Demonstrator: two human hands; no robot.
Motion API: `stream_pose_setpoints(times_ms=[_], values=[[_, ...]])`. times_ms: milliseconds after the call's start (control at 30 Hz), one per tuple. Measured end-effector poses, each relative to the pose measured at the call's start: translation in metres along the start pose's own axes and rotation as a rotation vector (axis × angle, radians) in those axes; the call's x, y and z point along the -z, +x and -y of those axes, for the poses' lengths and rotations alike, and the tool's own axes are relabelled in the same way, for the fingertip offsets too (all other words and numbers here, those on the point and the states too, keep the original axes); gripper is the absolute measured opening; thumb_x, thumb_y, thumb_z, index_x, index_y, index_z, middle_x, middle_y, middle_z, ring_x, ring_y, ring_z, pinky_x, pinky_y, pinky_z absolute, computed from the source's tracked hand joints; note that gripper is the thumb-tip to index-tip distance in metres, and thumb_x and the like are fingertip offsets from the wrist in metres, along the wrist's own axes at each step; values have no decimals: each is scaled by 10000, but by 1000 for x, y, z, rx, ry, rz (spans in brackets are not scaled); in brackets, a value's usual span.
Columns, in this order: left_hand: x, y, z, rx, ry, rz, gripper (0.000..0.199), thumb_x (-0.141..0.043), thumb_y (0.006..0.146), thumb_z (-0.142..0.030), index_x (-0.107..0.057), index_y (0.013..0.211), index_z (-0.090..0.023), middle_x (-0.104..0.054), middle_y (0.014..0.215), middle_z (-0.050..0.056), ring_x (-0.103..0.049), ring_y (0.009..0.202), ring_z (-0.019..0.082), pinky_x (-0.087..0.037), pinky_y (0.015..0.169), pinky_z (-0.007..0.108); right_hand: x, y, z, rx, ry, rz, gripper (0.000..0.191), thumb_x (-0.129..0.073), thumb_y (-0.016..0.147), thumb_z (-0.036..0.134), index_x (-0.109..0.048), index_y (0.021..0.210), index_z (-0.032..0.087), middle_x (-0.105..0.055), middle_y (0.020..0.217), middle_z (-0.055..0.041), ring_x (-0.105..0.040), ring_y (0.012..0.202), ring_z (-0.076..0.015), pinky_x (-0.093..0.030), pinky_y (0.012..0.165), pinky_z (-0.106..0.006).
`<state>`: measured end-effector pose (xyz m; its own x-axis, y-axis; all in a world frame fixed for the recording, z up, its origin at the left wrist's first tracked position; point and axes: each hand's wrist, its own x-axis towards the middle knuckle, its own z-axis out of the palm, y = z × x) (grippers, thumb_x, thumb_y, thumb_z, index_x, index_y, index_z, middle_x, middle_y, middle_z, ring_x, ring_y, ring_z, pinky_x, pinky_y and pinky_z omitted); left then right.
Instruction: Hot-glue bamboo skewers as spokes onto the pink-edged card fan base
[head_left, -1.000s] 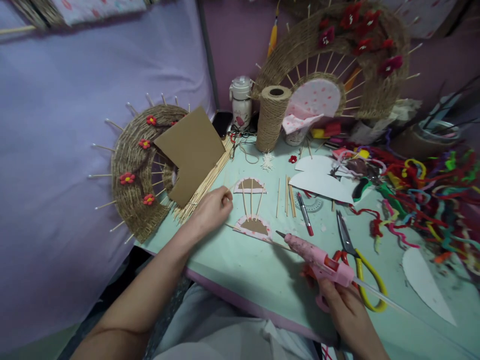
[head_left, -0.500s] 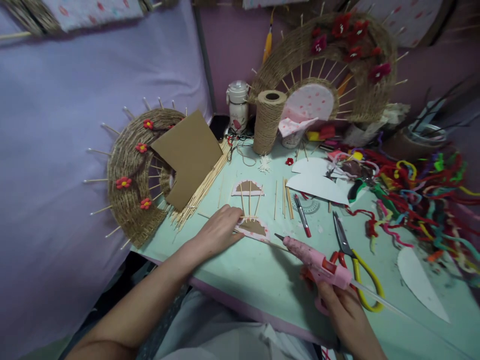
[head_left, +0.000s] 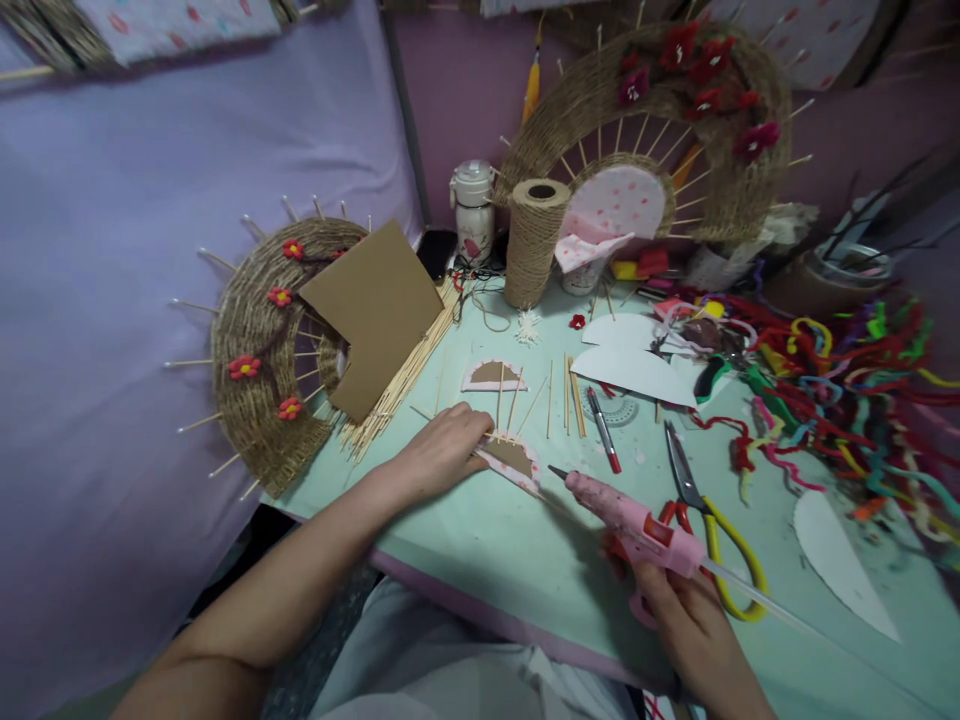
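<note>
My left hand (head_left: 442,450) is closed on the left end of a small cardboard half-circle (head_left: 514,458) with a pink-spotted fabric edge. Thin wooden sticks (head_left: 514,400) fan out from its curved side, and a longer stick runs along its straight edge, partly under my fingers. My right hand (head_left: 686,615) grips a pink hot glue gun (head_left: 630,515), its dark nozzle pointing left, just right of the half-circle and apart from it. A clear glue stick (head_left: 757,595) protrudes from the gun's back. A second fabric-edged half-circle (head_left: 495,376) lies just behind the first.
Scissors (head_left: 694,490) and a pen (head_left: 604,430) lie on the right. Behind stand a twine spool (head_left: 536,240) and a lidded jar (head_left: 474,210). Cardboard (head_left: 375,310) covers a stick bundle (head_left: 412,375) beside a twine fan (head_left: 255,320). Pipe cleaners (head_left: 840,390) crowd the right side.
My left hand has shifted slightly right and turned the half-circle clockwise, so its sticks now lean further right. The glue gun and my right hand have stayed nearly still.
</note>
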<state>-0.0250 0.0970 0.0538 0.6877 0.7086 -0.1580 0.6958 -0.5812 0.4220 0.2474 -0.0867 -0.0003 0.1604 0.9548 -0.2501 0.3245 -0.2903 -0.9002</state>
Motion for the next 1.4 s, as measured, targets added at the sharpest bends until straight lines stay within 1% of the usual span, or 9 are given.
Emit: stream_pose_setpoints(times_ms=[333, 433, 567, 700, 833, 967, 1067, 1233, 1400], values=[[2, -8, 3, -11, -84, -45, 287, -663, 879, -329, -575, 1100, -168, -627, 1066, 103, -543, 1020, 267, -440, 842, 368, 0, -9, 14, 34, -38, -113, 521, -589, 808, 675, -798, 939, 216, -785, 934, -97, -728, 840, -258, -596, 722, -300], [8, -18, 6, 27, -263, -179, 330, -631, 898, -398, -568, 1147, -190, -624, 1171, 105, -547, 1075, 259, -438, 911, 382, -3, -9, 21, 4, -6, -87, 522, -568, 834, 656, -793, 944, 198, -782, 903, -95, -714, 754, -234, -584, 635, -266], [13, -25, 8, 160, -682, -422, 396, -353, 1014, -467, -638, 1041, -193, -660, 1098, 83, -589, 1006, 207, -447, 918, 345, -11, -6, 33, -12, -12, -12, 527, -533, 871, 632, -778, 981, 179, -750, 771, -78, -682, 699, -219, -559, 604, -248], [15, -13, 14, 246, -966, -589, 403, -432, 976, -493, -681, 913, -181, -669, 999, 62, -589, 935, 177, -464, 835, 282, -25, 4, 54, -5, -59, 13, 552, -472, 900, 638, -758, 1012, 178, -680, 652, -42, -647, 644, -205, -517, 548, -244], [29, 13, 18, 278, -1021, -534, 312, -509, 935, -394, -697, 833, -167, -584, 705, 2, -519, 649, 110, -427, 637, 224, -42, 15, 79, 23, -123, 20, 550, -442, 904, 651, -691, 751, 185, -607, 584, -18, -563, 541, -170, -459, 496, -251], [41, 41, 20, 265, -996, -438, 132, -598, 874, -244, -635, 791, -148, -575, 617, -26, -496, 527, 71, -413, 546, 190, -57, 21, 96, 10, -205, -22, 540, -427, 907, 651, -629, 694, 198, -614, 620, -28, -562, 586, -178, -463, 543, -271], [32, 53, 24, 319, -1031, -446, 69, -623, 841, -172, -556, 829, -167, -552, 552, -61, -515, 463, 70, -414, 486, 176, -64, 23, 99, -15, -261, -50, 538, -431, 898, 664, -607, 679, 206, -615, 624, -37, -560, 598, -188, -460, 545, -277], [9, 52, 31, 300, -983, -465, 206, -657, 845, -292, -476, 906, -214, -564, 583, -86, -605, 458, 105, -418, 422, 178, -67, 25, 96, -43, -289, -64, 554, -422, 892, 689, -604, 678, 211, -632, 626, -47, -583, 608, -200, -485, 579, -291], [9, 45, 29, 320, -899, -443, 158, -600, 887, -275, -463, 947, -225, -584, 628, -83, -603, 436, 93, -411, 400, 171, -69, 27, 100, -44, -314, -43, 568, -413, 892, 699, -579, 634, 221, -660, 656, -63, -610, 619, -206, -512, 605, -302]])
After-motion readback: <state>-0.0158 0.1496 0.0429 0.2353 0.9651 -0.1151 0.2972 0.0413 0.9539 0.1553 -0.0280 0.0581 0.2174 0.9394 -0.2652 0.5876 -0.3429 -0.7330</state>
